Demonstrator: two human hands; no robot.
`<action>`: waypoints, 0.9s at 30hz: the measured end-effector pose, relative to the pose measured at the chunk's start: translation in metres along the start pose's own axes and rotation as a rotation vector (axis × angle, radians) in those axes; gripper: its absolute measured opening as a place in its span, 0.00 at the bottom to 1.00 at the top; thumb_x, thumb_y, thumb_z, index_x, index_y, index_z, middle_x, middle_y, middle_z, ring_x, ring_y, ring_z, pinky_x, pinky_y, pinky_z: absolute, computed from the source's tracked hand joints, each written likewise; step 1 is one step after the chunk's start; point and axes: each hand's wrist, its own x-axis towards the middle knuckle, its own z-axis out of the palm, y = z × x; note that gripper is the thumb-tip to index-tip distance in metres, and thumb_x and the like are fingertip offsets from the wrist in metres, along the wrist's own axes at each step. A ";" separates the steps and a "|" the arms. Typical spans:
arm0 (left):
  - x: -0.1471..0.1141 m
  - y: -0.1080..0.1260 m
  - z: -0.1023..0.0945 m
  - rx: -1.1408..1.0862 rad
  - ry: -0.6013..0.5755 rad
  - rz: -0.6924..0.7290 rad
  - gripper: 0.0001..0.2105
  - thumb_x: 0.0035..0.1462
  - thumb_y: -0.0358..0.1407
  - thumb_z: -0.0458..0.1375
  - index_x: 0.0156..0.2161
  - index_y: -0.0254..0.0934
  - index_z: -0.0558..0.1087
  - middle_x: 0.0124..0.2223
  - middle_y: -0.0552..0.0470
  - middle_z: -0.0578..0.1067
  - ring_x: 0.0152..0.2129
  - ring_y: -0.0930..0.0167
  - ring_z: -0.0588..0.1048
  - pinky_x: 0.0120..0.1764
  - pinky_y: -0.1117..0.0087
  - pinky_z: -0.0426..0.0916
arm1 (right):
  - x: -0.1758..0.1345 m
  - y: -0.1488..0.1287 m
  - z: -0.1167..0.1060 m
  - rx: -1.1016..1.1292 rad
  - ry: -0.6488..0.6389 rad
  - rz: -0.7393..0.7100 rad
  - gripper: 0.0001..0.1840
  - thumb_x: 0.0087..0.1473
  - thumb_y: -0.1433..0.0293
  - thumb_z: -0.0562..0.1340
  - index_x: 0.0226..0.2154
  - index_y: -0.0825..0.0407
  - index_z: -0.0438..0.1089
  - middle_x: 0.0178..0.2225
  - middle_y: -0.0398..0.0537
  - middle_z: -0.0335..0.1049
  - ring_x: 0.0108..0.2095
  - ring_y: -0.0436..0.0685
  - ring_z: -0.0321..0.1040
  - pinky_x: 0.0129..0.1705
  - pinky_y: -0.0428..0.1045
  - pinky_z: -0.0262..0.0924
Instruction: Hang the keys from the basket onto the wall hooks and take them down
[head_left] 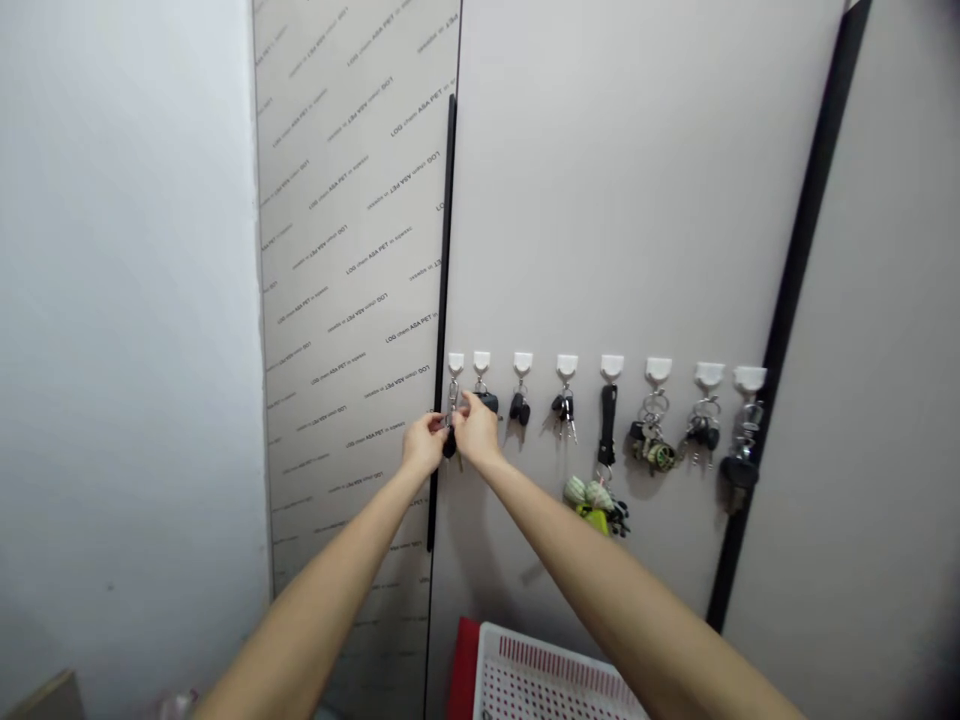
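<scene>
On the leftmost white hook (456,363) hangs a bunch of keys (450,443) with a metal clasp and a black fob. My left hand (424,443) pinches it from the left, and my right hand (477,430) closes on it from the right; the fingertips partly hide the bunch. Just behind my right hand, a black key fob (487,401) hangs on the second hook. Further right along the row are two dark keys (519,408), a fanned key bunch (565,410) and a black strap (607,425) with green-and-white charms (592,497) below it.
Several more key bunches (652,435) hang to the right, the last (741,470) beside a black door strip (795,270). A long black handle (448,230) runs down the panel seam. Below stand a white perforated basket (525,655) and a red object (463,665).
</scene>
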 end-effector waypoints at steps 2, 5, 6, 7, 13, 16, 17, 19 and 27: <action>-0.013 -0.013 0.002 -0.032 -0.006 -0.013 0.11 0.37 0.25 0.50 0.31 0.31 0.66 0.28 0.50 0.70 0.25 0.76 0.67 0.32 0.74 0.60 | -0.022 0.011 -0.006 0.015 -0.037 -0.113 0.21 0.38 0.76 0.50 0.40 0.57 0.58 0.33 0.52 0.64 0.33 0.52 0.59 0.37 0.48 0.52; -0.043 -0.042 0.011 -0.082 -0.005 -0.082 0.10 0.35 0.25 0.51 0.29 0.32 0.65 0.24 0.54 0.67 0.21 0.78 0.65 0.29 0.75 0.59 | -0.067 0.040 -0.021 0.011 -0.171 -0.192 0.18 0.38 0.75 0.51 0.37 0.56 0.61 0.32 0.50 0.63 0.32 0.51 0.59 0.36 0.47 0.53; -0.055 -0.052 0.016 -0.091 -0.013 -0.116 0.09 0.34 0.26 0.51 0.28 0.32 0.65 0.21 0.57 0.66 0.19 0.78 0.64 0.27 0.76 0.59 | -0.082 0.053 -0.027 -0.001 -0.242 -0.162 0.17 0.38 0.75 0.51 0.35 0.55 0.62 0.29 0.48 0.64 0.28 0.50 0.59 0.33 0.46 0.53; -0.067 -0.060 0.022 -0.104 -0.040 -0.152 0.09 0.35 0.26 0.51 0.28 0.32 0.65 0.18 0.59 0.63 0.17 0.79 0.62 0.24 0.77 0.58 | -0.097 0.067 -0.033 -0.018 -0.328 -0.106 0.16 0.38 0.75 0.50 0.34 0.55 0.63 0.24 0.46 0.64 0.24 0.49 0.58 0.30 0.45 0.53; -0.111 -0.030 0.055 -0.454 -0.475 -0.241 0.27 0.34 0.23 0.49 0.45 0.30 0.54 0.14 0.65 0.56 0.10 0.83 0.53 0.16 0.80 0.48 | -0.129 0.112 -0.087 0.104 -0.769 0.233 0.29 0.32 0.78 0.52 0.44 0.57 0.54 0.11 0.32 0.48 0.12 0.42 0.43 0.14 0.40 0.39; -0.108 0.033 0.054 -0.756 -0.609 -0.126 0.34 0.35 0.25 0.50 0.51 0.38 0.42 0.16 0.64 0.58 0.11 0.84 0.53 0.17 0.80 0.48 | -0.106 0.082 -0.127 0.403 -0.504 0.198 0.34 0.35 0.77 0.51 0.49 0.53 0.42 0.12 0.31 0.45 0.13 0.41 0.40 0.15 0.39 0.38; -0.107 0.054 0.051 -0.837 -0.651 -0.079 0.35 0.36 0.25 0.50 0.51 0.41 0.40 0.17 0.64 0.59 0.12 0.84 0.54 0.17 0.80 0.49 | -0.097 0.069 -0.140 0.516 -0.381 0.156 0.36 0.37 0.75 0.51 0.50 0.51 0.37 0.12 0.31 0.45 0.13 0.41 0.41 0.15 0.40 0.39; -0.105 0.089 0.046 -0.966 -0.697 0.014 0.36 0.36 0.26 0.51 0.51 0.44 0.39 0.17 0.64 0.58 0.12 0.84 0.54 0.18 0.80 0.50 | -0.085 0.043 -0.163 0.673 -0.236 0.055 0.37 0.39 0.73 0.52 0.50 0.45 0.33 0.13 0.32 0.45 0.13 0.42 0.41 0.15 0.41 0.41; -0.116 0.123 0.050 -1.077 -0.802 0.081 0.35 0.36 0.26 0.51 0.51 0.46 0.41 0.16 0.63 0.56 0.13 0.83 0.55 0.19 0.79 0.52 | -0.087 0.021 -0.180 0.824 -0.167 -0.007 0.36 0.39 0.70 0.52 0.50 0.43 0.33 0.12 0.32 0.41 0.12 0.42 0.38 0.15 0.41 0.41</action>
